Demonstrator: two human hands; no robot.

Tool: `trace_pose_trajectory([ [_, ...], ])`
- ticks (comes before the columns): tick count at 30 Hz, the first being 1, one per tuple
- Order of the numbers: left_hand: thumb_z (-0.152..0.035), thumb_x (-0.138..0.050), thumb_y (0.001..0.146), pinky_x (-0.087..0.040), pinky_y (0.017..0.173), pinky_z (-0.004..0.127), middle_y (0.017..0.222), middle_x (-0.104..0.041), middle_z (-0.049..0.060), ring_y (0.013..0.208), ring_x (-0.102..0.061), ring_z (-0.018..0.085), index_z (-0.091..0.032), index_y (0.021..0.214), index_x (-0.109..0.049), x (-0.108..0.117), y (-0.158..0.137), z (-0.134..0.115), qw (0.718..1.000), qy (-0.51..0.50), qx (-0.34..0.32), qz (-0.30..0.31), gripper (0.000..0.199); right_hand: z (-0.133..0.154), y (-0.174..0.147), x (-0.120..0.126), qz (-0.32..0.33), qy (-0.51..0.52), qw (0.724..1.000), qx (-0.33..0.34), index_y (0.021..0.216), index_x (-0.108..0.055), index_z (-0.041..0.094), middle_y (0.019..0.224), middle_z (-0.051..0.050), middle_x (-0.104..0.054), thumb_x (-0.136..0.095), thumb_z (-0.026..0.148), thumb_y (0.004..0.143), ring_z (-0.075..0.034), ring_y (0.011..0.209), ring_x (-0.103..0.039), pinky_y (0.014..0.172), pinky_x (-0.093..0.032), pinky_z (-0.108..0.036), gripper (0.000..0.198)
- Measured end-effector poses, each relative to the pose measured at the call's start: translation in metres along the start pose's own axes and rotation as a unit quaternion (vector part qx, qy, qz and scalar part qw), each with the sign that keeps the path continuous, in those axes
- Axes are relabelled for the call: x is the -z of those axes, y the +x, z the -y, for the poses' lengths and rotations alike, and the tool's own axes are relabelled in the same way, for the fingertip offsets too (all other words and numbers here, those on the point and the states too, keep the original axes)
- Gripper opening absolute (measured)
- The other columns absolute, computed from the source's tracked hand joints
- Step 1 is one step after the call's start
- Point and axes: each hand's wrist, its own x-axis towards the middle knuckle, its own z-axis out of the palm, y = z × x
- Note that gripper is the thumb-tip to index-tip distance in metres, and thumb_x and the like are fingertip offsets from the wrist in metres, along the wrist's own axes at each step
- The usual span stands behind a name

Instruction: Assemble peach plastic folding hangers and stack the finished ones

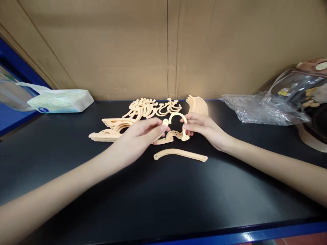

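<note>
My left hand [146, 132] pinches a beige plastic strip [165, 121] by its rounded end; most of the strip is hidden by the fingers. Facing it, my right hand [196, 126] grips a curved beige hook [177, 115], its flat round end pointing down. Strip and hook are close together. Beneath the hands lies a wavy beige hanger piece [168, 138], partly covered. A single long, curved hanger arm [180, 153] rests on the black table nearer to me. Left of my left hand are stacked hanger pieces [106, 134].
Behind the hands sit a heap of small curved pieces [143, 107], more hooks [168, 107] and a stack of hanger arms [198, 104]. A tissue pack [61, 101] is at the left. Crumpled clear plastic [265, 109] and a transparent bag [304, 88] lie right. Cardboard [122, 47] stands behind.
</note>
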Motion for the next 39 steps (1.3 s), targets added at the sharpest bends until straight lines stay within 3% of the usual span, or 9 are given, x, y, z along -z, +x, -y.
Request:
trace_pose_trajectory([
  [2,-0.040,-0.041,0.096,-0.036,0.051,0.023,0.060,-0.049,-0.004,0.055,-0.048,0.011,-0.018,0.075,-0.053,-0.006,-0.001,0.000,0.994,0.103,-0.041,-0.002,0.033,-0.001,0.000,0.001,-0.005,0.005,1.000,0.002,0.092,-0.055,0.020,0.069,0.003,-0.060,-0.061,0.028,0.084,-0.012,0.067,-0.053,0.067,-0.041,-0.028,0.013],
  [5,-0.033,-0.037,0.097,-0.033,0.053,0.026,0.063,-0.051,-0.002,0.055,-0.048,0.013,-0.018,0.077,-0.051,-0.016,-0.006,0.002,0.959,0.258,-0.114,-0.007,0.029,-0.002,0.000,0.002,-0.015,0.011,1.000,-0.005,0.094,-0.055,0.019,0.069,0.003,-0.059,-0.062,0.028,0.082,-0.012,0.067,-0.054,0.067,-0.041,-0.028,0.016],
  [9,-0.027,-0.035,0.098,-0.035,0.058,0.029,0.070,-0.057,0.001,0.058,-0.052,0.016,-0.017,0.084,-0.054,-0.024,-0.010,0.009,0.915,0.357,-0.188,-0.004,0.026,0.000,0.000,0.001,-0.017,0.030,0.999,-0.011,0.091,-0.054,0.019,0.070,0.003,-0.060,-0.065,0.027,0.080,-0.012,0.067,-0.055,0.067,-0.041,-0.028,0.017],
  [12,-0.025,-0.033,0.099,-0.034,0.055,0.027,0.067,-0.056,0.000,0.055,-0.050,0.014,-0.017,0.083,-0.053,-0.028,-0.011,0.014,0.915,0.347,-0.206,0.006,0.027,0.003,-0.001,0.000,-0.014,0.055,0.998,-0.018,0.090,-0.053,0.020,0.071,0.003,-0.061,-0.067,0.026,0.078,-0.011,0.066,-0.055,0.068,-0.042,-0.028,0.018],
  [17,-0.025,-0.032,0.100,-0.035,0.056,0.025,0.071,-0.055,0.000,0.061,-0.052,0.014,-0.018,0.089,-0.053,-0.031,-0.012,0.018,0.940,0.269,-0.209,0.022,0.025,0.004,-0.001,0.000,-0.004,0.103,0.994,-0.041,0.092,-0.053,0.020,0.073,0.002,-0.063,-0.068,0.023,0.078,-0.011,0.066,-0.056,0.069,-0.044,-0.028,0.021],
  [21,-0.023,-0.037,0.097,-0.035,0.056,0.025,0.071,-0.052,-0.001,0.062,-0.049,0.013,-0.018,0.082,-0.048,-0.029,-0.015,0.018,0.952,0.217,-0.217,0.013,0.019,0.004,-0.001,0.003,0.002,0.131,0.990,-0.054,0.101,-0.056,0.018,0.072,0.002,-0.063,-0.067,0.021,0.079,-0.011,0.067,-0.057,0.070,-0.044,-0.027,0.026],
  [24,-0.020,-0.039,0.094,-0.034,0.056,0.026,0.068,-0.050,-0.001,0.062,-0.047,0.014,-0.018,0.079,-0.047,-0.028,-0.015,0.018,0.947,0.221,-0.232,0.002,0.017,0.004,-0.001,0.004,0.007,0.144,0.988,-0.061,0.107,-0.057,0.018,0.075,0.001,-0.065,-0.067,0.022,0.079,-0.012,0.069,-0.059,0.072,-0.044,-0.027,0.030],
  [30,-0.022,-0.036,0.097,-0.037,0.061,0.028,0.079,-0.056,0.003,0.070,-0.049,0.016,-0.017,0.091,-0.053,-0.025,-0.012,0.020,0.940,0.241,-0.239,0.025,0.019,0.003,0.000,0.005,-0.004,0.152,0.987,-0.055,0.103,-0.057,0.020,0.075,0.002,-0.065,-0.069,0.023,0.078,-0.011,0.069,-0.058,0.073,-0.044,-0.028,0.028],
  [39,-0.023,-0.035,0.099,-0.039,0.067,0.028,0.084,-0.056,0.004,0.076,-0.050,0.017,-0.017,0.094,-0.052,-0.024,-0.009,0.024,0.949,0.225,-0.219,0.032,0.018,0.001,0.000,0.004,-0.009,0.146,0.988,-0.054,0.103,-0.055,0.020,0.075,0.002,-0.063,-0.070,0.024,0.076,-0.012,0.071,-0.056,0.070,-0.044,-0.027,0.031],
])
